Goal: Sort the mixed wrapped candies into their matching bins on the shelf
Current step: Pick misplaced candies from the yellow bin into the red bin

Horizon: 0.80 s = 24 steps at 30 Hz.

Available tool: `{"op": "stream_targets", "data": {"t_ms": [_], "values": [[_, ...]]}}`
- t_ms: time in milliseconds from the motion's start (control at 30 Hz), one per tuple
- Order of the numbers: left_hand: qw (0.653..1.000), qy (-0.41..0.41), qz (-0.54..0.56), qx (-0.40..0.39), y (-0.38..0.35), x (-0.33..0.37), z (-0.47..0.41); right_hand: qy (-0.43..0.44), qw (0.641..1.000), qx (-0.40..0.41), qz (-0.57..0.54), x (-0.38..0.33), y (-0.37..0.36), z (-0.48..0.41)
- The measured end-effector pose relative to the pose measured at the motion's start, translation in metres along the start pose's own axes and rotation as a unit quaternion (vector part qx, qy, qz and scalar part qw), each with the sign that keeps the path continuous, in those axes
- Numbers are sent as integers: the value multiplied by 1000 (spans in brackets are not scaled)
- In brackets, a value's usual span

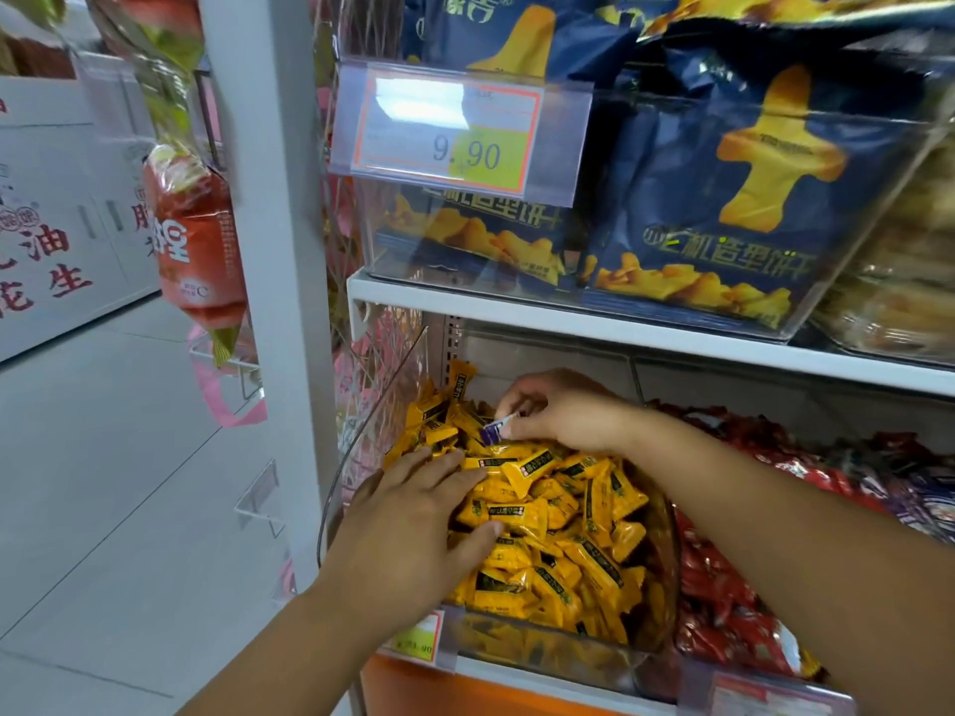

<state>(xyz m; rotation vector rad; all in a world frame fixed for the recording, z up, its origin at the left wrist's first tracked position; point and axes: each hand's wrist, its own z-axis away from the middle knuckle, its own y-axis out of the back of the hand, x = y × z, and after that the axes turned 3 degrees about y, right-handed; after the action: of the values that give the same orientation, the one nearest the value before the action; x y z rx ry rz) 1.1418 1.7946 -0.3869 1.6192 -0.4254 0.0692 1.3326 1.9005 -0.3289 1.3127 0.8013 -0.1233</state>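
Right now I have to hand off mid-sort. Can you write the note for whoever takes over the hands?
Left hand: open, lying flat on the yellow candies in the clear bin.
Right hand: pinches a purple candy over the back of that bin.
Red candies fill the next bin to the right.
Done: one purple stray is picked out.
Left: drop it in its matching bin, possibly the bluish pile far right, then search for more strays.
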Motion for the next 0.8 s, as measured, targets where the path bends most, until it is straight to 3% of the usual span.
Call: {"op": "stream_targets", "data": {"t_ms": [200, 367, 533, 667, 800], "values": [[1000, 13, -12, 18, 1, 9, -5, -2, 993, 122, 8, 3, 27, 60], [987, -38, 59, 146, 20, 41, -12, -17, 979, 131, -153, 19, 26, 103], [975, -72, 199, 61, 25, 75, -14, 20, 970, 91, -224, 12, 9, 109], [968, -31, 222, 108, 27, 60, -16, 32, 984, 26, -175, 2, 17, 100], [985, 3, 133, 110, 23, 22, -3, 37, 998, -43, 15, 16, 53, 55]]}}
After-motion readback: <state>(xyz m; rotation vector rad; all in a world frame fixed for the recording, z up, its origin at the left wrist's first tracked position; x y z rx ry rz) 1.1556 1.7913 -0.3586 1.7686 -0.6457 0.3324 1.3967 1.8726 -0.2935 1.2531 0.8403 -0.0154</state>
